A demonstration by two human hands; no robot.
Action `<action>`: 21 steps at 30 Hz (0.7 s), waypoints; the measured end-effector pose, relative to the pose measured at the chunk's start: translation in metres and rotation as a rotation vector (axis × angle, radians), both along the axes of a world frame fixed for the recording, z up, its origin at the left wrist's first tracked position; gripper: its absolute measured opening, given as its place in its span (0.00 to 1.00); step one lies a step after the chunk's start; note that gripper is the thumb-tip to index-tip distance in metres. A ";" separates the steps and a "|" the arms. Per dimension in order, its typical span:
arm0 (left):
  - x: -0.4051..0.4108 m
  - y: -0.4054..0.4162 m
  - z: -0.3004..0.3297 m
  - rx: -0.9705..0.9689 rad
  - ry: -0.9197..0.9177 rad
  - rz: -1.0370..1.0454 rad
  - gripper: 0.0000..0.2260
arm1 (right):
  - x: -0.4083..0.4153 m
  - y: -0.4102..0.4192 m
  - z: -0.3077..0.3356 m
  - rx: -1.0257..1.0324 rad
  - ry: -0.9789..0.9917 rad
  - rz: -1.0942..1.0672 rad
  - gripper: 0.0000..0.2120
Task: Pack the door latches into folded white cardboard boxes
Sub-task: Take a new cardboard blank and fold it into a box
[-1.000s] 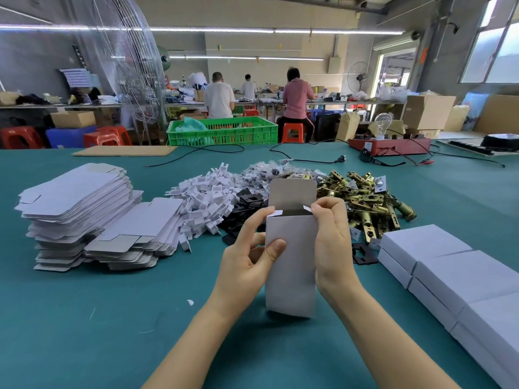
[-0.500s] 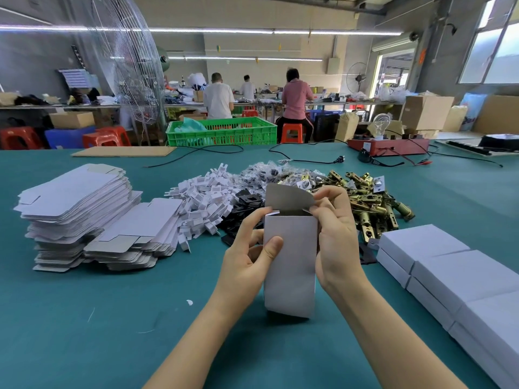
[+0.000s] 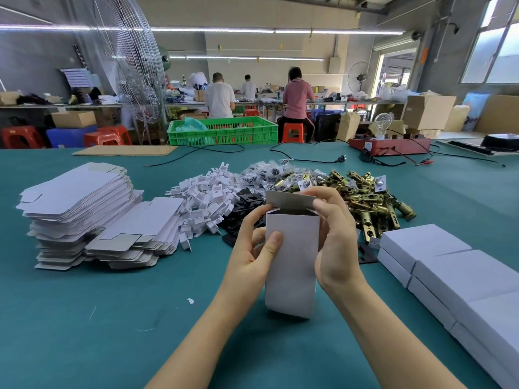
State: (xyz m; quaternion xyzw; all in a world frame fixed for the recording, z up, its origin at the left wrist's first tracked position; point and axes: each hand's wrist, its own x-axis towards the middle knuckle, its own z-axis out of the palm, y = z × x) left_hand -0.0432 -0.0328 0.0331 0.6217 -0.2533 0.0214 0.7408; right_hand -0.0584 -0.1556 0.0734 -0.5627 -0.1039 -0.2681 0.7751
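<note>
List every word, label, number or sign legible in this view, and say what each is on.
None can be read.
White box in both hands: blank.
Flat box blanks and closed boxes: blank.
Orange sign by the doorway: too blurred.
Brown cartons at the back: no legible print.

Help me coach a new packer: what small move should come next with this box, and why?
Probably tuck the top flap down into the box. The right hand already pinches it bent over the open mouth, and the left hand steadies the upright body.
</note>
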 end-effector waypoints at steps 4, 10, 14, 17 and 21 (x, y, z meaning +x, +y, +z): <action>0.000 0.000 0.000 -0.019 0.021 0.006 0.18 | -0.002 0.002 0.000 -0.106 -0.017 -0.072 0.05; 0.000 0.000 0.003 -0.055 0.033 0.011 0.13 | -0.002 0.001 -0.001 -0.119 0.018 -0.048 0.04; -0.004 -0.003 0.006 -0.083 0.003 0.056 0.11 | -0.001 0.001 -0.002 -0.149 0.025 -0.034 0.03; -0.003 0.001 0.013 -0.076 -0.057 0.149 0.14 | -0.002 0.006 -0.005 -0.224 0.029 0.000 0.06; 0.002 0.010 0.021 -0.070 -0.049 0.213 0.13 | -0.005 0.016 -0.005 -0.341 0.021 0.015 0.06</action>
